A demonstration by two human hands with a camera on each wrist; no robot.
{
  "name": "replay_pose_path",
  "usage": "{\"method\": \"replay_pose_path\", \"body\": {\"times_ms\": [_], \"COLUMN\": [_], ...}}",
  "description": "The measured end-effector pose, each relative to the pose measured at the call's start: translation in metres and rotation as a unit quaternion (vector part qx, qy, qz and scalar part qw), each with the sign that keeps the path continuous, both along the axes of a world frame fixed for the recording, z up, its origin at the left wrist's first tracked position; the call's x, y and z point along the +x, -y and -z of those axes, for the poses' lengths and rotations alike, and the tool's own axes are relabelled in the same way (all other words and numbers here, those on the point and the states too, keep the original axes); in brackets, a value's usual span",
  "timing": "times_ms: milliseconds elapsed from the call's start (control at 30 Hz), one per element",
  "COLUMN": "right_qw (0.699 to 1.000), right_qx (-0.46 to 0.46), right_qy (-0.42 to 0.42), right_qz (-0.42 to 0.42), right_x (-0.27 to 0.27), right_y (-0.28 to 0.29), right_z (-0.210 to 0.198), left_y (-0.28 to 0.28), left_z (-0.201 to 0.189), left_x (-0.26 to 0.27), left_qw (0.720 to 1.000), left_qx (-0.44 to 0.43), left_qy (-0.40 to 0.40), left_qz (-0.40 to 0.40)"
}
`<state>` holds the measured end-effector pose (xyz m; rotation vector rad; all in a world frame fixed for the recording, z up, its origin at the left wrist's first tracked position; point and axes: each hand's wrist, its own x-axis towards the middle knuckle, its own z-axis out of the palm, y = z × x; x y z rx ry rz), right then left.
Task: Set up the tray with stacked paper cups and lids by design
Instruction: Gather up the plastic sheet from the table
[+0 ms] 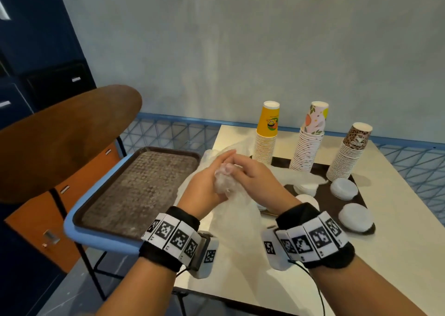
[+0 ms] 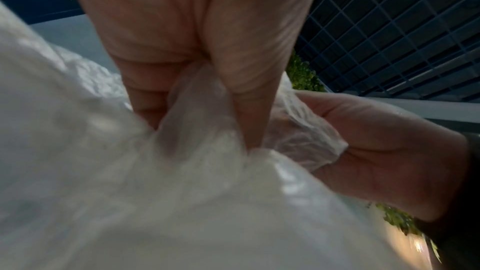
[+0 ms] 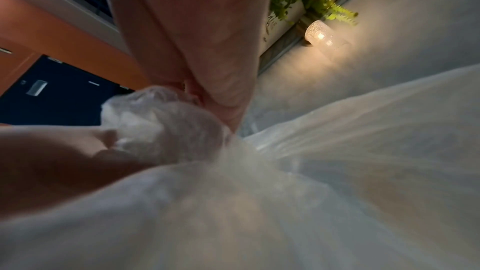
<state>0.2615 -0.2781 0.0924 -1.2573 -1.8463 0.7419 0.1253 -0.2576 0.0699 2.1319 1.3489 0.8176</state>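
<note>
A thin clear plastic bag (image 1: 238,217) lies crumpled over the table's near left part. My left hand (image 1: 204,183) and right hand (image 1: 250,173) meet above it and both grip its bunched end (image 1: 224,181). In the left wrist view my left hand's fingers (image 2: 197,52) pinch the plastic bag (image 2: 187,122); in the right wrist view the plastic bag (image 3: 166,122) is balled under my right hand's fingers (image 3: 207,59). On a dark tray (image 1: 330,202) stand three cup stacks: yellow (image 1: 266,135), floral (image 1: 309,137), leopard-print (image 1: 349,152). White lid stacks (image 1: 343,188) lie in front of them.
A second brown tray with a blue rim (image 1: 134,195) rests on a chair at the left, beside the white table (image 1: 397,231). A round brown chair back (image 1: 65,137) rises behind it. A blue mesh rail (image 1: 173,132) and grey wall lie beyond.
</note>
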Motion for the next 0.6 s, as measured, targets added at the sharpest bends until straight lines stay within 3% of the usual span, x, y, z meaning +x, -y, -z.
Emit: {"method": "replay_pose_path", "body": {"times_ms": [167,267,367,433,500,600], "right_qw": [0.996,0.996,0.989,0.992,0.957,0.904], "right_qx": [0.025,0.092,0.104,0.002,-0.147,-0.229], "right_qy": [0.029,0.006,-0.04,0.093,0.25,0.35], "right_qz": [-0.08,-0.021,0.096,0.08,-0.009,-0.088], "right_x": [-0.025,-0.021,-0.006,-0.002,-0.007,-0.022], "right_y": [-0.005,-0.014,-0.039,-0.053,-0.052,-0.041], "right_z": [0.009,0.02,0.059,0.099,0.14,0.189], "left_y": [-0.008,-0.008,-0.011,-0.015,-0.018,-0.024], "left_z": [-0.003,-0.001,-0.002,-0.001,-0.003,0.001], "left_x": [-0.035,-0.057,-0.073,-0.079,-0.083,-0.089], "left_qw": [0.992,0.989,0.959,0.945,0.94,0.94], "left_qx": [0.006,0.006,0.026,0.039,0.058,0.065], "left_qy": [-0.084,0.061,0.172,0.183,0.165,0.131], "left_qz": [-0.092,-0.135,-0.224,-0.268,-0.293,-0.309]}}
